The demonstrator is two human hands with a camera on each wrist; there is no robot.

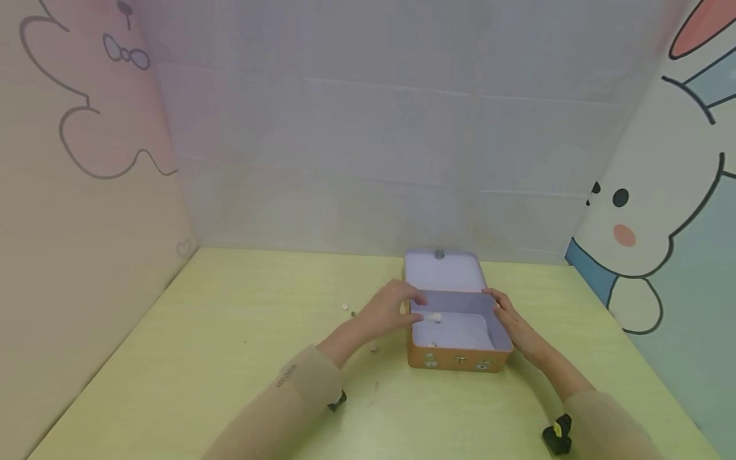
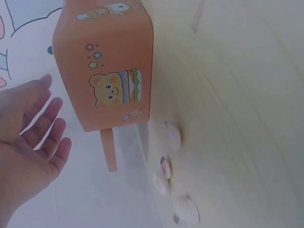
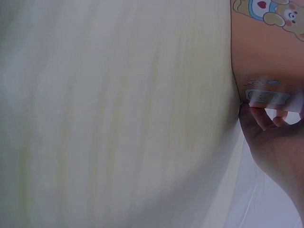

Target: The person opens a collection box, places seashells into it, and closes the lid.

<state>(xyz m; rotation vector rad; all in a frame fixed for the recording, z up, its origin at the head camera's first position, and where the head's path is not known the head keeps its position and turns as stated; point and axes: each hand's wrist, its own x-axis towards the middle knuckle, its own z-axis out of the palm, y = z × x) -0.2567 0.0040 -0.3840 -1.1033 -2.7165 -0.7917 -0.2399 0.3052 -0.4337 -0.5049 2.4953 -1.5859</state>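
Note:
An orange tin box (image 1: 460,359) with a lilac inside stands with its lid (image 1: 443,271) folded back. My left hand (image 1: 388,310) hangs over its left rim, thumb and fingers apart. In the left wrist view that hand (image 2: 35,137) shows nothing between its relaxed fingers. Just past the fingertips, a small white shell (image 1: 437,317) appears over the box's inside, slightly blurred. Another small piece (image 1: 432,345) lies by the inner front wall. My right hand (image 1: 520,329) grips the box's right side at the back corner; in the right wrist view its fingers (image 3: 261,116) bend round the box edge.
Several seashells lie on the pale yellow table (image 1: 259,306) left of the box, among them a pinkish shell (image 2: 173,135) and a white ribbed shell (image 2: 186,209). A pale back wall (image 1: 345,160) and printed side panels (image 1: 650,223) enclose the table.

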